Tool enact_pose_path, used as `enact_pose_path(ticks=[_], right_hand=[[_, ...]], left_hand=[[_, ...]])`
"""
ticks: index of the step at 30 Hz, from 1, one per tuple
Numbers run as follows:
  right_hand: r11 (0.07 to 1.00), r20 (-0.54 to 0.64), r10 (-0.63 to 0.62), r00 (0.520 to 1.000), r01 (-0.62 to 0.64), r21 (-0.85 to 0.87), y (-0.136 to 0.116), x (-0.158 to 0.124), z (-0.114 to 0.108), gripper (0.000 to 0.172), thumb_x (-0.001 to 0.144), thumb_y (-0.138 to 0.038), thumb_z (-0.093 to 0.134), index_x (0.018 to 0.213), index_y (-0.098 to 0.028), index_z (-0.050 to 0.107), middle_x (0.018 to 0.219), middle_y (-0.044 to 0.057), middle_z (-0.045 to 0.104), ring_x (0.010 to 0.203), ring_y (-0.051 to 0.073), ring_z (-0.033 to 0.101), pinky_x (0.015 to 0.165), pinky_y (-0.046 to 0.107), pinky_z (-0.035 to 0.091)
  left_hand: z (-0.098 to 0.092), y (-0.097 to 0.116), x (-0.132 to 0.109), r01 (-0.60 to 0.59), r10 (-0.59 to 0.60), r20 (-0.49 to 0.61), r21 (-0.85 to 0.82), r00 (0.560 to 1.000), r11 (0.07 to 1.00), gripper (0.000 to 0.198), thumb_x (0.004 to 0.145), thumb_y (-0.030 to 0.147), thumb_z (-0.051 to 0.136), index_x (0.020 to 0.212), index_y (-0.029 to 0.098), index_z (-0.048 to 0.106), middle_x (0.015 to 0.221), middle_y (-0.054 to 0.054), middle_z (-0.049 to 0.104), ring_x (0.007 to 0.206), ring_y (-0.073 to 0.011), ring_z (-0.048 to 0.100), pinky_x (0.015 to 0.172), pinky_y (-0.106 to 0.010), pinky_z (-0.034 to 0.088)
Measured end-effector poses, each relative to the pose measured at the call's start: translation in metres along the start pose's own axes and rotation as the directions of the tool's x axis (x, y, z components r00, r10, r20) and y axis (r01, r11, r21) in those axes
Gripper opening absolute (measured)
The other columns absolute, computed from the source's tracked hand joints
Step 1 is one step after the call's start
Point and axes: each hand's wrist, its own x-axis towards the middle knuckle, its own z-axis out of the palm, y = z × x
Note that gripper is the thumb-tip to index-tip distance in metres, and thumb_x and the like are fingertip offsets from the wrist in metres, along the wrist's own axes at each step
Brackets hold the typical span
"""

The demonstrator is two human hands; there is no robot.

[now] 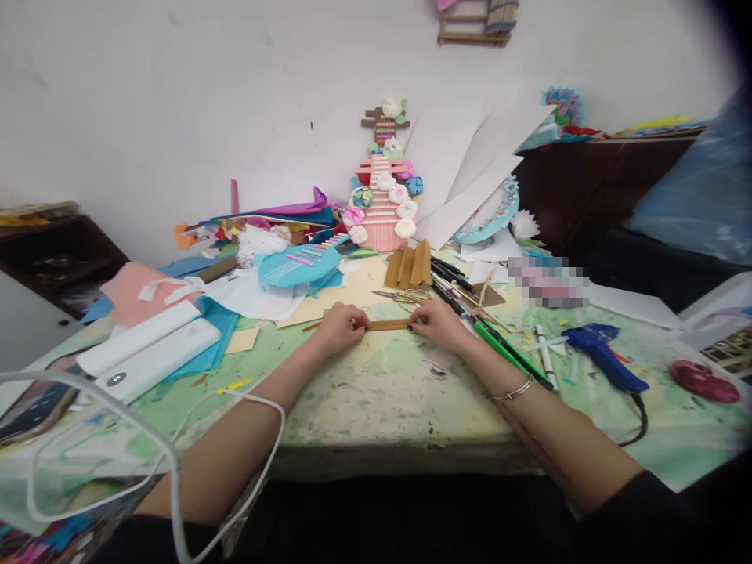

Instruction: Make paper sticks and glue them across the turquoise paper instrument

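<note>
Your L hand [345,326] has its thumb & fingers pinched tight on the L end of a brown strip [388,324], & your R hand [435,323] pinches the R end the same way, so the strip runs abt level btwn the two, low over the paint-spotted worktop [381,399], near its mid; can't tell if it touches the surface. A thin brown bit [311,327] pokes out L of your L hand; can't tell if it's part of the strip. Just beyond the strip, gold-handled scissors [414,296] lie nr your R hand, w/ folded brown card [410,268] right behind them. To the R of the card you've a bunch of dark pens [451,278], & past your R forearm a white marker [546,358] & a blue glue gun [605,356]. Over to the L, a blue paper lute [301,266] lies on sheets, w/ a long white device [156,352] nearer you & a white cable [173,470] looping across your L forearm. At the back, a pink lute model [385,223] w/ paper flowers stands upright nr the wall.
</note>
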Motion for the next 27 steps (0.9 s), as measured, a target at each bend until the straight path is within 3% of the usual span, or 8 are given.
enact_pose_path(ticks=[4,10,13,16,21,23,27], right_hand=[[0.991,-0.014,-0.117,0.993,0.116,-0.061,0.005,0.0,-0.001,0.01,0.072,-0.016,0.065,0.074,-0.02,0.074,0.068,0.004,0.06,0.073,0.017,0.048,0.068,0.029,0.033],[0.991,-0.038,-0.134,0.99,0.133,-0.032,0.007,0.002,0.006,0.01,0.075,-0.012,0.059,0.071,-0.016,0.067,0.071,0.004,0.06,0.075,0.018,0.05,0.069,0.029,0.036],[0.99,-0.057,-0.142,0.988,0.141,-0.028,0.005,0.003,0.008,0.01,0.077,-0.008,0.054,0.075,-0.015,0.062,0.079,0.006,0.058,0.078,0.017,0.051,0.07,0.028,0.038],[0.988,-0.149,-0.151,0.977,0.152,-0.003,0.003,0.003,0.009,0.013,0.079,-0.008,0.049,0.08,-0.016,0.058,0.085,0.007,0.054,0.078,0.017,0.051,0.068,0.027,0.04],[0.968,-0.312,-0.23,0.922,0.249,0.022,0.0,0.004,0.008,0.013,0.083,-0.009,0.045,0.081,-0.018,0.055,0.086,0.007,0.051,0.082,0.018,0.051,0.073,0.029,0.042],[0.963,-0.302,-0.254,0.919,0.27,0.012,0.0,0.003,0.008,0.014,0.083,-0.008,0.045,0.081,-0.018,0.056,0.088,0.008,0.052,0.085,0.018,0.051,0.076,0.03,0.042],[0.973,-0.145,-0.226,0.963,0.216,-0.081,0.003,0.0,0.009,0.011,0.079,-0.01,0.052,0.075,-0.017,0.06,0.088,0.009,0.055,0.089,0.021,0.048,0.078,0.033,0.038]], left_hand=[[-0.004,0.001,-0.001,-0.177,0.175,0.022,0.135,0.984,0.975,0.013,0.075,0.023,0.057,0.076,0.021,0.07,0.079,-0.005,0.066,0.083,-0.0209,0.05,0.076,-0.035,0.037],[0.002,-0.005,0.003,-0.262,0.267,-0.008,0.167,0.964,0.951,0.015,0.077,0.017,0.053,0.075,0.019,0.068,0.074,-0.005,0.065,0.077,-0.0191,0.051,0.073,-0.032,0.039],[0.007,-0.005,0.005,-0.278,0.295,-0.037,0.25,0.955,0.928,0.013,0.075,0.013,0.052,0.073,0.016,0.065,0.073,-0.006,0.063,0.076,-0.0186,0.051,0.071,-0.031,0.039],[0.009,-0.005,0.007,-0.248,0.313,-0.136,0.356,0.94,0.901,0.014,0.078,0.012,0.049,0.076,0.015,0.063,0.078,-0.007,0.062,0.076,-0.0179,0.052,0.069,-0.03,0.038],[0.005,-0.003,0.008,-0.24,0.395,-0.21,0.521,0.894,0.819,0.02,0.087,0.014,0.042,0.08,0.015,0.061,0.08,-0.007,0.062,0.074,-0.0175,0.053,0.067,-0.032,0.034],[0.004,-0.002,0.008,-0.243,0.41,-0.186,0.568,0.893,0.786,0.022,0.087,0.013,0.04,0.078,0.015,0.061,0.079,-0.007,0.061,0.07,-0.0171,0.052,0.067,-0.033,0.032],[0.006,0.0,0.005,-0.306,0.397,-0.038,0.571,0.917,0.762,0.022,0.087,0.015,0.042,0.075,0.015,0.061,0.078,-0.007,0.06,0.07,-0.0176,0.051,0.067,-0.033,0.033]])
